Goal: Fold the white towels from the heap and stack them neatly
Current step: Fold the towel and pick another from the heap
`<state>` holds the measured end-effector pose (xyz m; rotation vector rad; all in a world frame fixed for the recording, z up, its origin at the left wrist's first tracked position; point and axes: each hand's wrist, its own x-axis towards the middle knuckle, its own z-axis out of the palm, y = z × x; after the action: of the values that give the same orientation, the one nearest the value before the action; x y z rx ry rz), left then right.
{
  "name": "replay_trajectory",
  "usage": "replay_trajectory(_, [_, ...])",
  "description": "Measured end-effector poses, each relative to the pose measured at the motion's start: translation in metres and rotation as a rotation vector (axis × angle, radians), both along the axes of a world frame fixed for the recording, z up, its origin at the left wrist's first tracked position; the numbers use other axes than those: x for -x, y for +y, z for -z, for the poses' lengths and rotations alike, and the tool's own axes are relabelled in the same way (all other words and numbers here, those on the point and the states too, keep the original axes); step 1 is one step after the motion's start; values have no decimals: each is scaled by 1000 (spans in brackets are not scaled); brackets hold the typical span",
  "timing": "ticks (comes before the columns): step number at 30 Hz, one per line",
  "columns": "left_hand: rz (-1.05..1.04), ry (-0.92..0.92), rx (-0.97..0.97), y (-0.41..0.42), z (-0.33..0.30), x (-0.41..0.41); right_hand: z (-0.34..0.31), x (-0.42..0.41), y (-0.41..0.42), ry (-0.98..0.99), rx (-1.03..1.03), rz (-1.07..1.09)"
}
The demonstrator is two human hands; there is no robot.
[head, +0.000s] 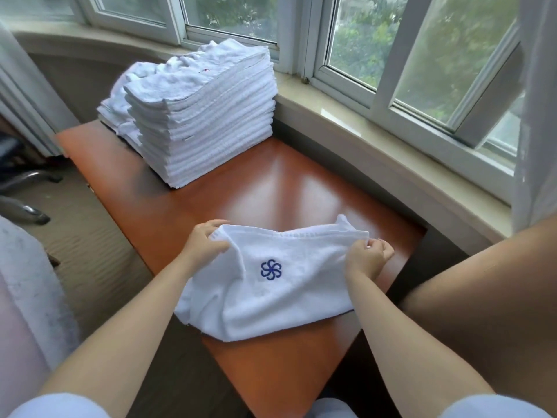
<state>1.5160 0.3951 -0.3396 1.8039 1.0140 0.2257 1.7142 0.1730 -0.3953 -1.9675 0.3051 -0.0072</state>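
You stand at a bank of white-framed windows (376, 55) that fills the top of the frame, with a pale stone sill (361, 128) curving below it and green foliage outside. Beneath, a glossy reddish-brown table (271, 182) runs from upper left down to bottom centre. On its far end, in the upper left of the frame, sits a tall stack of folded white towels (211, 125), with a lower, looser pile just behind it. At lower centre a white towel (286, 297) with a blue pinwheel emblem (270, 269) lies on the table. Your left hand (205, 241) grips its far left corner, and your right hand (366, 256) pinches the far right corner, holding that edge raised.
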Motion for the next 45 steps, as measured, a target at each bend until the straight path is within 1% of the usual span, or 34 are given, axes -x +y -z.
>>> replay_trajectory(1, [76, -13, 134, -4, -2, 1, 4, 6, 0, -1, 16, -16])
replay_trajectory(2, [188, 75, 249, -10, -5, 1, 7, 11, 0, 11, 27, -18])
replay_trajectory(4, [499, 499, 338, -16, -9, 0, 12, 14, -3, 90, 61, 2])
replay_trajectory(5, [640, 674, 369, -18, -8, 0, 14, 13, -4, 150, 76, 0])
replay_trajectory(6, [730, 782, 387, -19, -5, -1, 17, 10, -6, 208, 85, -16])
replay_trajectory(7, [777, 826, 387, -19, -3, -2, 20, 7, -7, 257, 103, -44])
replay_trajectory(8, [789, 813, 351, -18, 1, -5, 23, 5, -8, 289, 139, -81])
replay_trajectory(10, [731, 669, 175, -14, 11, -12, 26, 0, -8, 285, 226, -214])
replay_trajectory(12, [617, 488, -58, -12, 20, -22, 26, -5, -3, 233, 275, -448])
replay_trajectory(13, [615, 455, -133, -10, 25, -27, 25, -8, 0, 235, 314, -576])
replay_trajectory(14, [680, 462, -140, -8, 27, -32, 20, -10, 3, 270, 369, -696])
replay_trajectory(15, [796, 494, -105, -7, 28, -36, 16, -13, 5, 317, 441, -812])
replay_trajectory(16, [908, 552, -65, -7, 27, -39, 10, -15, 7, 363, 519, -902])
replay_trajectory(17, [974, 606, -59, -7, 28, -42, 8, -19, 7, 383, 598, -961])
replay_trajectory(18, [988, 631, -116, -7, 30, -47, 6, -22, 7, 370, 664, -976])
replay_trajectory(19, [965, 598, -213, -7, 33, -52, 7, -25, 6, 312, 737, -984])
replay_trajectory(20, [907, 549, -332, -6, 36, -58, 8, -26, 6, 239, 766, -940])
replay_trajectory(22, [829, 502, -570, -5, 38, -69, 6, -23, 6, 99, 736, -792])
replay_trajectory(23, [810, 493, -648, -3, 37, -74, 5, -22, 6, 8, 742, -753])
replay_trajectory(24, [784, 501, -645, -1, 37, -78, 4, -21, 6, -86, 778, -741])
replay_trajectory(26, [778, 566, -515, 2, 38, -83, 7, -24, 3, -215, 802, -718])
replay_trajectory(28, [796, 643, -382, 4, 41, -84, 8, -30, -3, -240, 757, -695])
replay_trajectory(30, [822, 676, -323, 5, 40, -87, 3, -39, -1, -200, 674, -679])
replay_trajectory(32, [845, 645, -358, 5, 38, -91, -4, -48, 9, -179, 611, -675])
replay_trajectory(34, [846, 591, -428, 3, 36, -93, -7, -58, 19, -161, 524, -602])
replay_trajectory(36, [779, 539, -497, 1, 34, -93, -6, -63, 26, -66, 416, -474])
replay_trajectory(37, [725, 520, -493, 1, 34, -93, -3, -65, 29, -13, 402, -475])
replay_trajectory(38, [664, 512, -465, 2, 35, -92, 3, -66, 32, 41, 429, -551])
replay_trajectory(40, [581, 535, -406, 5, 36, -90, 13, -63, 36, 143, 523, -807])
replay_trajectory(42, [609, 557, -410, 8, 39, -90, 16, -61, 38, 205, 621, -1008])
replay_trajectory(43, [642, 562, -412, 8, 41, -89, 17, -63, 39, 190, 643, -1066])
replay_trajectory(44, [670, 558, -388, 8, 43, -89, 16, -65, 41, 154, 628, -1079])
replay_trajectory(45, [690, 547, -351, 6, 46, -88, 13, -66, 43, 104, 565, -1040])
